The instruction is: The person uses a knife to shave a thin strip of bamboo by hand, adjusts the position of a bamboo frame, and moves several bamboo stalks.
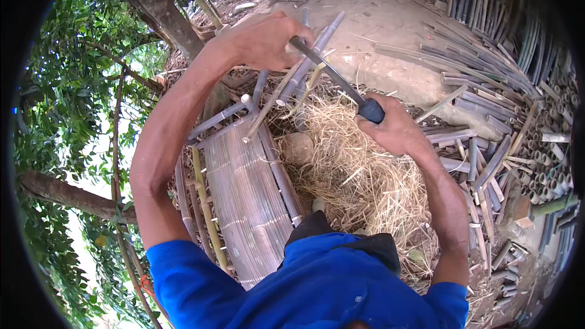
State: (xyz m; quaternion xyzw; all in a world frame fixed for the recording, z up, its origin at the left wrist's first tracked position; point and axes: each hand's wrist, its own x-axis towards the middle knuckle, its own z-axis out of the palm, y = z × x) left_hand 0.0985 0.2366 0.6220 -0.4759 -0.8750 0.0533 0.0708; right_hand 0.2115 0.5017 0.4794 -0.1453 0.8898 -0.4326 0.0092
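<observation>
My right hand [396, 128] is closed around the dark handle of a knife [337, 77]. Its long blade slants up and left until its far end meets the fingers of my left hand [265, 39]. Those fingers are curled, and what they grip is hidden from above. Beneath the blade a bamboo pole [323, 35] runs at a slant, with a thinner bamboo stick [268, 109] beside it. A pale curled shaving [311, 85] hangs next to the blade.
Below my hands lies a heap of straw-like shavings [347, 146], with a round block [298, 148] at its left. A slatted bamboo bench [247, 195] stands on the left. Cut bamboo poles [481, 106] and stacked short tubes [548, 164] crowd the right. A tree trunk [161, 9] rises at far left.
</observation>
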